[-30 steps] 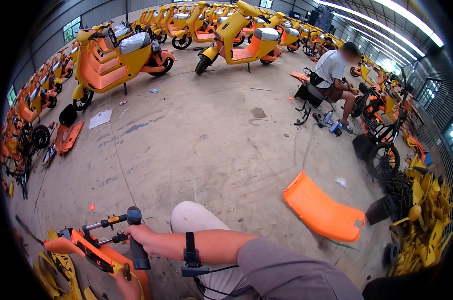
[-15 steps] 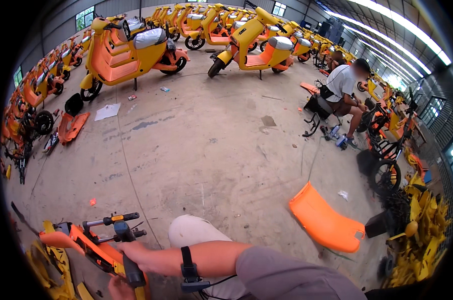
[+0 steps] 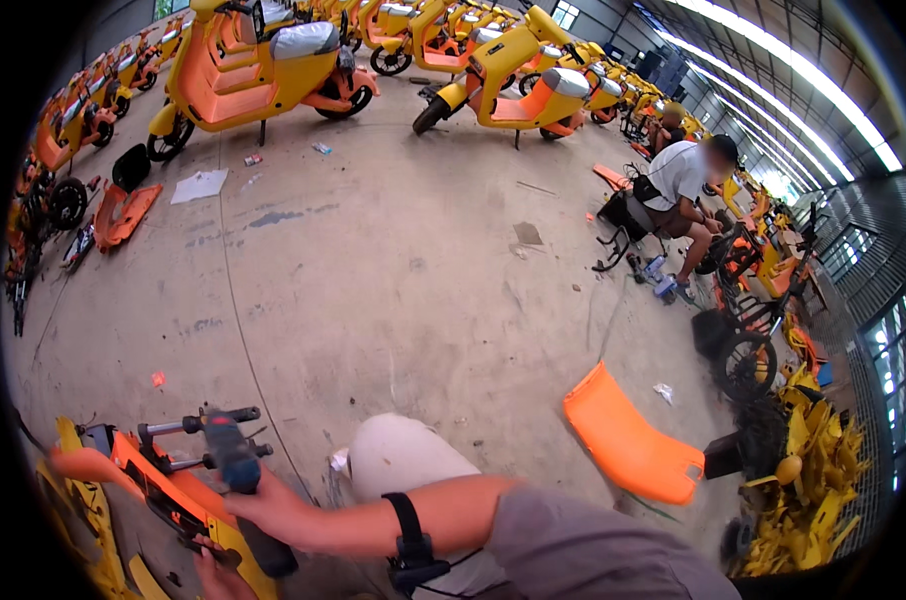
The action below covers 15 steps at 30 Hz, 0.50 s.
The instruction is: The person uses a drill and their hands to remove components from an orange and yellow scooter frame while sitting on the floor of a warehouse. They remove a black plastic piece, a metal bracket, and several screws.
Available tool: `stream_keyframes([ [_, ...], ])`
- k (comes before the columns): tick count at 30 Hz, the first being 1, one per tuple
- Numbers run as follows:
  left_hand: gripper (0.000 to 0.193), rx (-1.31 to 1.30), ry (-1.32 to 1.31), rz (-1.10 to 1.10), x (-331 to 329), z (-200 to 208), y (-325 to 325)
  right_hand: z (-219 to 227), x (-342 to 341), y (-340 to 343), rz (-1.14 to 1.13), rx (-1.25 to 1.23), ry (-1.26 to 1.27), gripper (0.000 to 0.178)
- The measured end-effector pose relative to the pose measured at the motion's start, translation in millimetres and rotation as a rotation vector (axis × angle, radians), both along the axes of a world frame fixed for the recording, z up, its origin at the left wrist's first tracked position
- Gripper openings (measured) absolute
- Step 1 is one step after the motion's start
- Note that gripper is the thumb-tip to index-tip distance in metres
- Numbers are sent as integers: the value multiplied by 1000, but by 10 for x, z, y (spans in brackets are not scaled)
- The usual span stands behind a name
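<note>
A dark cordless drill [image 3: 235, 462] is gripped in my right hand [image 3: 278, 512], its handle and battery slanting down toward me and its head slightly blurred. Below and beside it lies an orange and yellow scooter body [image 3: 163, 480], partly dismantled, with two silver fork tubes [image 3: 171, 428] ending in black pieces. My left hand [image 3: 218, 575] is at the near edge of this body, next to the drill's base. Its fingers curl against a dark part there, and what they hold is hidden. My right forearm crosses above my knee with a black strap on it.
A loose orange panel [image 3: 633, 440] lies on the floor to the right. Beyond it are a heap of yellow parts [image 3: 808, 470] and a stripped scooter frame [image 3: 748, 365]. A seated person [image 3: 681, 180] works there. Rows of yellow-orange scooters [image 3: 243, 90] stand at the back.
My right hand has shifted the drill slightly left, and the drill has tilted across the fork tubes. My left hand's fingers now show more against the body's edge. The whole view has turned slightly.
</note>
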<state>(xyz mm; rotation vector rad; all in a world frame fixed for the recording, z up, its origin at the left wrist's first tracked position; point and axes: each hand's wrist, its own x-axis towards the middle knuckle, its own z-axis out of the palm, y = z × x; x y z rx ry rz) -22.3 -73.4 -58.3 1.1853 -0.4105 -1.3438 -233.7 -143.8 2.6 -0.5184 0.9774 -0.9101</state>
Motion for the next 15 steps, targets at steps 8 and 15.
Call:
stream_keyframes([
  [8,36,119,-4,47,-58,15,-52,-36,-60,-284,272,-513,53,55],
  [15,32,72,-10,45,53,-358,75,-363,3,-147,274,410,-8,33],
])
